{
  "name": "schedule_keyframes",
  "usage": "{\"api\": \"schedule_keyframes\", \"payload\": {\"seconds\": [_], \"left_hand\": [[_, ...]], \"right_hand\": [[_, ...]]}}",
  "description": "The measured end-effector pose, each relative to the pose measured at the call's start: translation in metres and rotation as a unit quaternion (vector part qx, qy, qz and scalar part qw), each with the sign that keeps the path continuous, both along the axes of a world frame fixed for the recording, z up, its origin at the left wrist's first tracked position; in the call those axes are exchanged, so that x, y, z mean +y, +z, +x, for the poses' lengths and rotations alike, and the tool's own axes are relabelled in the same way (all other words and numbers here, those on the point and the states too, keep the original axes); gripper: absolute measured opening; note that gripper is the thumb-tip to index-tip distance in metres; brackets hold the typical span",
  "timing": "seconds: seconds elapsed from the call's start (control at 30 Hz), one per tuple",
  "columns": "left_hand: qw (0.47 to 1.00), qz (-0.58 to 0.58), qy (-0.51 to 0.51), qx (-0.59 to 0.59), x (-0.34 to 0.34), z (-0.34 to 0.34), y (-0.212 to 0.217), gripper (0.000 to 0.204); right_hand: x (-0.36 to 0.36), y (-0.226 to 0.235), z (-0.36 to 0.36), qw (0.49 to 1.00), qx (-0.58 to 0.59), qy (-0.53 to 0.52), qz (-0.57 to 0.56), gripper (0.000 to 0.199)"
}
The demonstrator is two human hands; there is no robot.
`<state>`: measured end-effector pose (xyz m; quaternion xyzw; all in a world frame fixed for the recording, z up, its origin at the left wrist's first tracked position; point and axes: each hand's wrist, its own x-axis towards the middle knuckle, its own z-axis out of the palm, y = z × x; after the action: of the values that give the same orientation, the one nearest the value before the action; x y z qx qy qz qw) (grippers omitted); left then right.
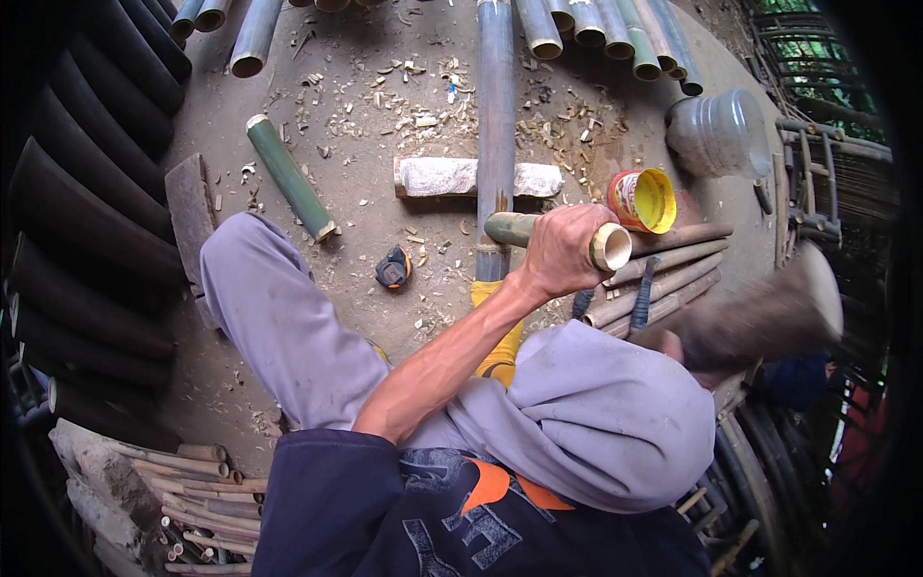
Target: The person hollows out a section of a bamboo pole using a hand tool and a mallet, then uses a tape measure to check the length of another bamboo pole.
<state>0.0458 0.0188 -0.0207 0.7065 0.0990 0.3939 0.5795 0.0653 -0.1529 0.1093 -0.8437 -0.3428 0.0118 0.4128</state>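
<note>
My left hand point(562, 252) is closed around a short green bamboo tube point(510, 228), whose pale cut end faces right. The tube's other end lies over a long bamboo pole point(496, 115) that runs away from me. On the right, my right hand point(676, 348) is blurred and partly hidden behind my raised knee. It grips a thick wooden mallet point(784, 308) with a round pale end, also smeared by motion. Beneath the pole is a block wrapped in whitish material point(437, 177). Something yellow point(500, 351) shows at the pole's near end, between my legs.
A green bamboo piece point(288, 178) and a tape measure point(393, 267) lie on the left. Near my left hand are a red-and-yellow tin point(642, 200), bamboo sticks point(678, 274) and a dark-handled tool point(643, 293). A clear plastic jar point(721, 135) lies beyond. Wood chips litter the ground.
</note>
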Motion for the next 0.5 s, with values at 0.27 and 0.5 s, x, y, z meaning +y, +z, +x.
{"api": "schedule_keyframes", "payload": {"seconds": [0.27,0.5], "left_hand": [[0.999,0.029,0.031,0.010,0.002,0.004,-0.001,0.037],[0.999,0.019,0.036,0.000,-0.003,-0.002,-0.006,0.036]], "right_hand": [[0.010,0.025,0.022,0.995,0.040,0.035,-0.081,0.096],[-0.010,-0.021,0.028,0.982,-0.033,0.067,-0.174,0.090]]}}
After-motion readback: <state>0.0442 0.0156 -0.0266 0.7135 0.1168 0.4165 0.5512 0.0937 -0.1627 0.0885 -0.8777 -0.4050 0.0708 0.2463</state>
